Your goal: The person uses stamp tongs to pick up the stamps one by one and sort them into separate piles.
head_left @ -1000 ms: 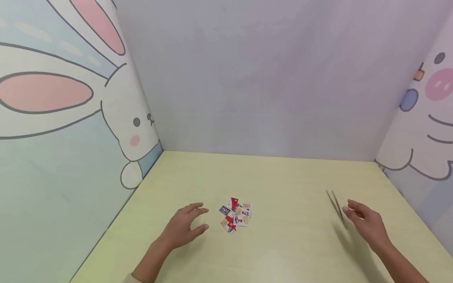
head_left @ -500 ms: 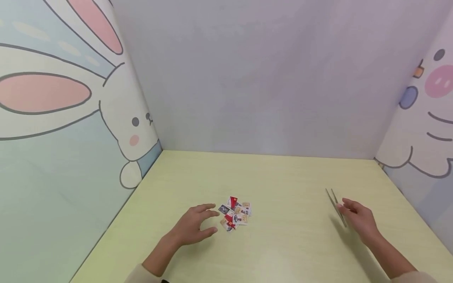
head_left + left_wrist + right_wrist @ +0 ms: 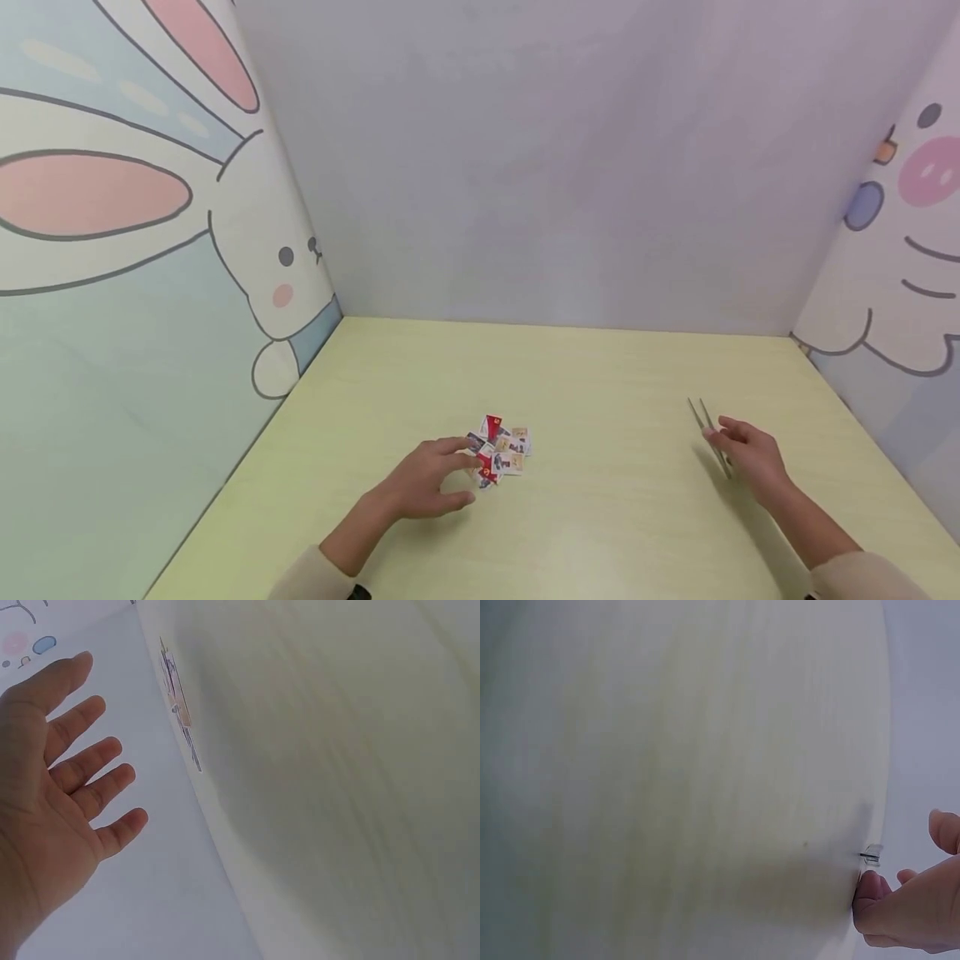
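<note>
Visually | head: left hand (image 3: 426, 482) overlaps cards (image 3: 509, 463) | left wrist: both apart

Over on the left a long-eared cartoon rabbit (image 3: 255, 217) spreads across its panel (image 3: 135, 417), a grey-lilac backdrop (image 3: 540, 167) rises behind the pale yellow worktop (image 3: 600, 375), and a pink-snouted cartoon figure (image 3: 907, 258) beams at right!

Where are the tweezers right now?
In the head view, the tweezers lie on the right side of the yellow table, just left of the right hand and well right of the stamp-like papers.
</note>
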The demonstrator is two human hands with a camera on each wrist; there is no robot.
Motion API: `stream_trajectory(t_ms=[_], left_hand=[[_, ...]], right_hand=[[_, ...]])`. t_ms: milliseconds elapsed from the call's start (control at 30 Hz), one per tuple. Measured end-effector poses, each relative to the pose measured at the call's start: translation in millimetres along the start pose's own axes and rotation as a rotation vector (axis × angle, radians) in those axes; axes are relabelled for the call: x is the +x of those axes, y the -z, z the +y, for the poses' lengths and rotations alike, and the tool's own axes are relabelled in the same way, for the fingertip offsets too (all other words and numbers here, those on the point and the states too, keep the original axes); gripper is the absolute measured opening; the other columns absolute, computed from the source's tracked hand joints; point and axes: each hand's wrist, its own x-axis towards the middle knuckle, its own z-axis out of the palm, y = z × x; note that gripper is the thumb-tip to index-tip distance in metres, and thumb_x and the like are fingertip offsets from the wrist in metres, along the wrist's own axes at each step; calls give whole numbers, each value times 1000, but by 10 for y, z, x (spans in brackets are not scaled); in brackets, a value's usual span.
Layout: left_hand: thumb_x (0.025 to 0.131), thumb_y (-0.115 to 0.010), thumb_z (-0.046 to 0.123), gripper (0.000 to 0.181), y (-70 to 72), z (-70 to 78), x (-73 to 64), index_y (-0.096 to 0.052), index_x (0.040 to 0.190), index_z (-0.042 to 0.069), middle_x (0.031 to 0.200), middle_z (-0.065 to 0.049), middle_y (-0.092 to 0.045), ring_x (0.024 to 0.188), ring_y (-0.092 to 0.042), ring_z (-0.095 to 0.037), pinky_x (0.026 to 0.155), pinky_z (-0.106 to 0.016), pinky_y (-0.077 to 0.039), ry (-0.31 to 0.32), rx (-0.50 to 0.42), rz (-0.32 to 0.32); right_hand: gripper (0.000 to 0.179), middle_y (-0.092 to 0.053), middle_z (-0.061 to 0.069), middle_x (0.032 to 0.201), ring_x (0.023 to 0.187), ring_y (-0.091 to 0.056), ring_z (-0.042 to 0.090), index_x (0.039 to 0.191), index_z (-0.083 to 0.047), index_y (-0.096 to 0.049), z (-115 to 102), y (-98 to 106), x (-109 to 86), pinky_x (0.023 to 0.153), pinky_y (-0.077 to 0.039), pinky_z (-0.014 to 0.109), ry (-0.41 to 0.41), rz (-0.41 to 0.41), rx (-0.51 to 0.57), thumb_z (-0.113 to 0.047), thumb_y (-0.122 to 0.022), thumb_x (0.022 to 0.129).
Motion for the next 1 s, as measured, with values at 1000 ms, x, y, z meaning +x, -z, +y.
stream_trajectory(t_ms=[1000], left_hand=[[81,-65,50,55,-179,56,171,-57,128,22,137,-4,-45,126,-38,-20,96,-46,-36,-4,128,-211]], right_hand=[[54,-53,27,102,88,-49,32,124,16,-47,33,-137,149,61,-41,29,-68,123,-147,-15,-65,84]])
